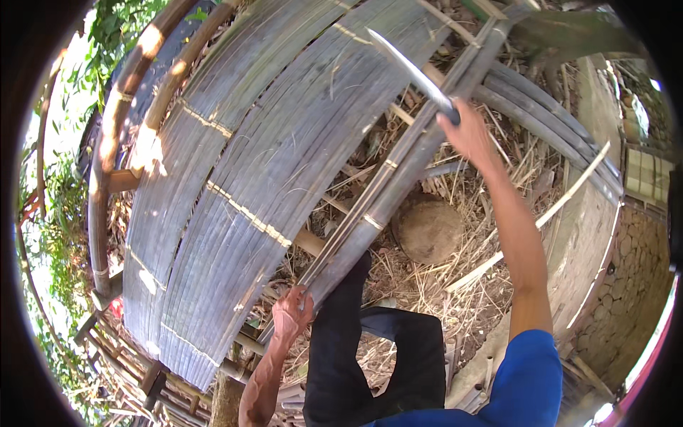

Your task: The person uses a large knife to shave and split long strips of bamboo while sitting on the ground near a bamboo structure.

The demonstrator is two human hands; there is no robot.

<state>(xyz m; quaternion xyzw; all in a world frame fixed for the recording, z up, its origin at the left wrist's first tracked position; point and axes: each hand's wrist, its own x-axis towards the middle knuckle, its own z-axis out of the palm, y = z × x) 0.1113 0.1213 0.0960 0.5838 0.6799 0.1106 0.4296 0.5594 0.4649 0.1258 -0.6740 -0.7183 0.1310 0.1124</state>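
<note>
The left hand [290, 313] grips a bamboo pole [402, 179] beside the bench's [277, 156] right edge, probably steadying it; the right hand [467, 134] clasps a knife [418, 77].

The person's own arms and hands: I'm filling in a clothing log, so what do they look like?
The left hand and right hand are ungloved, without visible watches. The right arm wears a short blue sleeve ending above the elbow; the left forearm is bare where visible.
</note>
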